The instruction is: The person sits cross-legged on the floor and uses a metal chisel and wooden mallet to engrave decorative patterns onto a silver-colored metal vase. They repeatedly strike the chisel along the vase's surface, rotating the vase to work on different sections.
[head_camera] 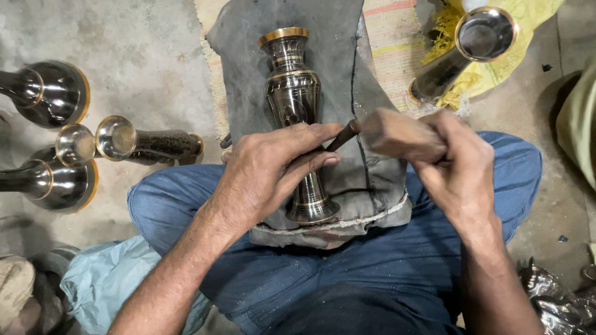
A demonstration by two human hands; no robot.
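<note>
A dark metal vase (292,93) with gold bands lies lengthwise on a grey cloth pad (335,49) over my lap, its mouth pointing away from me. My left hand (267,170) rests across the vase's lower body and pinches a thin dark chisel (343,135) against it. My right hand (456,164) grips a wooden mallet (400,133), whose head sits right at the chisel's upper end. My legs in blue jeans (347,273) lie crossed beneath the pad.
Several similar dark vases (53,93) with shiny gold-rimmed mouths lie on the concrete floor at left. Another vase (462,49) rests on a yellow sack at top right. A striped mat lies under the pad. Light blue plastic (105,279) is at lower left, crumpled dark wrapping at lower right.
</note>
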